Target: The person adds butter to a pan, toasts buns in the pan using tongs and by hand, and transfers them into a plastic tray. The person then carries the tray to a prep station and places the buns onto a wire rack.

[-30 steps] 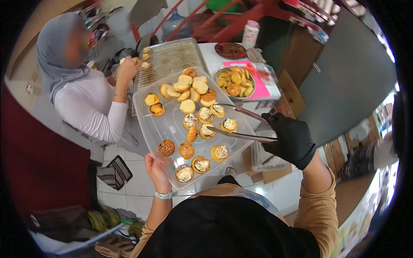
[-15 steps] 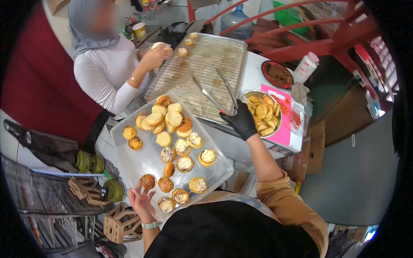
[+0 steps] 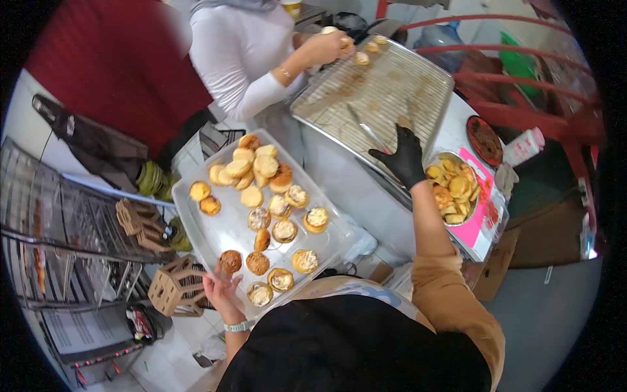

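Observation:
My left hand (image 3: 225, 294), with a watch on its wrist, supports the near left edge of a translucent plastic tray (image 3: 215, 243). Plain bun halves (image 3: 243, 163) are heaped at the tray's far end, and several cream-topped bun halves (image 3: 285, 230) lie nearer me. Two browned bun tops (image 3: 257, 262) are near my left fingers. My right hand (image 3: 405, 157), in a black glove, spreads thumb and fingers around metal tongs (image 3: 367, 127). The arms of the tongs are wide apart over a wire rack on a baking sheet (image 3: 379, 88), with nothing visible between their tips.
Beside my right wrist sits a foil bowl of yellow slices (image 3: 455, 187) on a pink board (image 3: 480, 209). A red-rimmed plate of brown patties (image 3: 485, 138) and a bottle (image 3: 524, 146) stand beyond. Across the rack a co-worker's hand (image 3: 331, 47) holds a bun. Shelving (image 3: 78, 261) stands left.
The view has turned, so the rack and bowl shift to the right. More space separates the tray from the rack. My right hand has spread wider and the tongs' arms are farther apart.

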